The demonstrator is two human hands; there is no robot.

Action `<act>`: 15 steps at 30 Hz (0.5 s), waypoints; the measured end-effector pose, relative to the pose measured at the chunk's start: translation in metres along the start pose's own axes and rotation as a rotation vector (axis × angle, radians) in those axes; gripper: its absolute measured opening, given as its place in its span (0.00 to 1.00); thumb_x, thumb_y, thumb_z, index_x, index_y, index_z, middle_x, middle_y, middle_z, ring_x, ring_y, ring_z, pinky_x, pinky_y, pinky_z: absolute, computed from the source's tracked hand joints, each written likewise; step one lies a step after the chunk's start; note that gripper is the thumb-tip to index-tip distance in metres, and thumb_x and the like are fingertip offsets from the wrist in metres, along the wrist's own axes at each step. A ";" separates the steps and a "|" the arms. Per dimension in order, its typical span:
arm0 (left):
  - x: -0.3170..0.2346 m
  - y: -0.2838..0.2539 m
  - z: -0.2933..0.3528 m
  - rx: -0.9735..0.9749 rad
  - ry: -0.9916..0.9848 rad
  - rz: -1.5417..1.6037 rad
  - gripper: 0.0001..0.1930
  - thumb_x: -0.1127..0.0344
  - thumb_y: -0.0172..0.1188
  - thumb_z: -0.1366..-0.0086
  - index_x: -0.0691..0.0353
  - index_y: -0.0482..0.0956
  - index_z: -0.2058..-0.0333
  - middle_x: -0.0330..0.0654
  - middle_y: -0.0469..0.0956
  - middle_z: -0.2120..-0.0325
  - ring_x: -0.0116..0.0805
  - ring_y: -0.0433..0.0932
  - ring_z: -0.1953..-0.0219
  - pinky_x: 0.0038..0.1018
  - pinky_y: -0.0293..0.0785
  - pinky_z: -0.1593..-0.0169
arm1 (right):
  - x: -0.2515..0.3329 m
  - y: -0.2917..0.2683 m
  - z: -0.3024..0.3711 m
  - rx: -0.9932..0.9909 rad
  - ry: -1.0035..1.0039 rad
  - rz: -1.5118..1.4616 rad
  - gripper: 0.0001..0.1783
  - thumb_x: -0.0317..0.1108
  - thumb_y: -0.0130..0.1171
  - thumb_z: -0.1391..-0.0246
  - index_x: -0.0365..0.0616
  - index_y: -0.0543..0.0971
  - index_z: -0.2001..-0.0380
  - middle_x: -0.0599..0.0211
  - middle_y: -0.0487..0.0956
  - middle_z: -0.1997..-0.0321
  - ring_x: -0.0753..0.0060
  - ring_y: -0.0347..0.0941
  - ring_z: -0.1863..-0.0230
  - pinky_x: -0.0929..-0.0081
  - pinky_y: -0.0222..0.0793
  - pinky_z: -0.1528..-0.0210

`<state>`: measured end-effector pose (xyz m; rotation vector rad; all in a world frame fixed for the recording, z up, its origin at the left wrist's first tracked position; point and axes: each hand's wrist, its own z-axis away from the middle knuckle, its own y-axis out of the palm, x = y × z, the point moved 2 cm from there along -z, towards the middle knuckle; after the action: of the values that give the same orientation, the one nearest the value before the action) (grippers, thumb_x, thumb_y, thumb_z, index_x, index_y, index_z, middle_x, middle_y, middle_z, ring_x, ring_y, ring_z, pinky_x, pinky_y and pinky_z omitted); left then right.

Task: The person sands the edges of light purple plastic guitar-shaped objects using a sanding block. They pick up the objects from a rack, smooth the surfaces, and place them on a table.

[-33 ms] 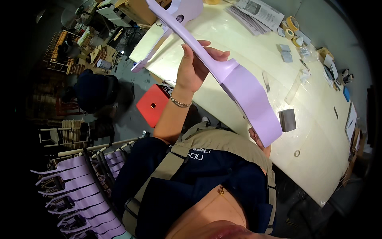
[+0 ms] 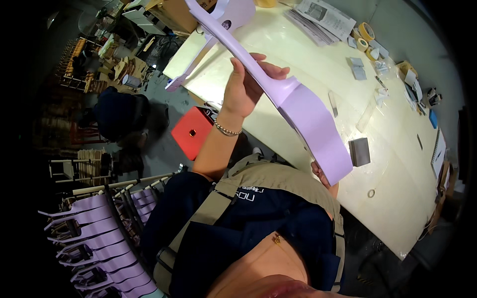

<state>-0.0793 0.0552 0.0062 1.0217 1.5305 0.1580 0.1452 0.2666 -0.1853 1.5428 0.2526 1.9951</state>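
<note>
Above the pale workbench (image 2: 318,124), a long lilac instrument body (image 2: 298,104) is held up at a slant, its neck end pointing away over the bench's far edge. It looks already painted, so by my guess it is being checked; more lilac pieces (image 2: 94,233) hang racked left of the bench. The left hand (image 2: 243,87) is clamped round the narrow neck, wrist raised. The right hand (image 2: 325,181) props the wide end from underneath; its grip is mostly hidden.
</note>
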 end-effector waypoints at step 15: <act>-0.023 0.032 -0.002 0.160 0.166 -0.232 0.15 0.63 0.51 0.39 0.63 0.63 0.57 0.48 0.74 0.71 0.38 0.75 0.65 0.31 0.72 0.58 | -0.045 -0.011 -0.056 0.038 0.349 -0.425 0.41 0.72 0.29 0.53 0.46 0.68 0.55 0.63 0.73 0.66 0.71 0.65 0.85 0.78 0.60 0.83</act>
<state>-0.0677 0.0604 0.0435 0.9655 1.8233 -0.0444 0.1033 0.2621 -0.2444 1.0415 0.7002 1.9031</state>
